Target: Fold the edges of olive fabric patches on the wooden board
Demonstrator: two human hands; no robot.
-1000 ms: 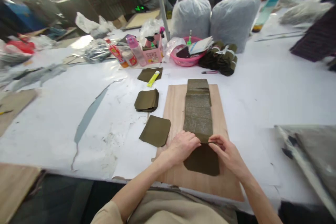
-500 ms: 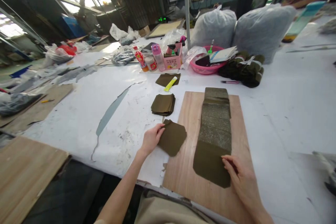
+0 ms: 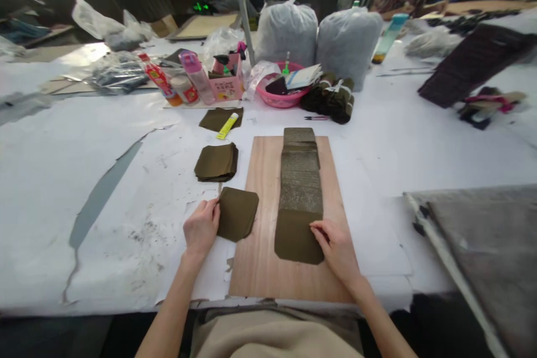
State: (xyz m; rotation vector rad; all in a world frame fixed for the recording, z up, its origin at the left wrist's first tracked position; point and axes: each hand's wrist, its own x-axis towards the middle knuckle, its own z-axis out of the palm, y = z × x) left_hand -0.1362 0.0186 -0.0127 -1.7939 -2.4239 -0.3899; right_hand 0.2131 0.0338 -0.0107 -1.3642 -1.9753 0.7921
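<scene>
Probably, lining-up is in hand; right hand (image 3: 335, 247) pinches end patch (image 3: 293, 238) of row (image 3: 301, 179), left hand (image 3: 202, 229) the loose patch (image 3: 238, 215) at its nine o'clock; next move should need flat lifting.

Your tabletop (image 3: 377, 179) is brightly lit, with glare toward the far left; beyond it you see a dim, soft background and stretched, blurry outer edges.
</scene>
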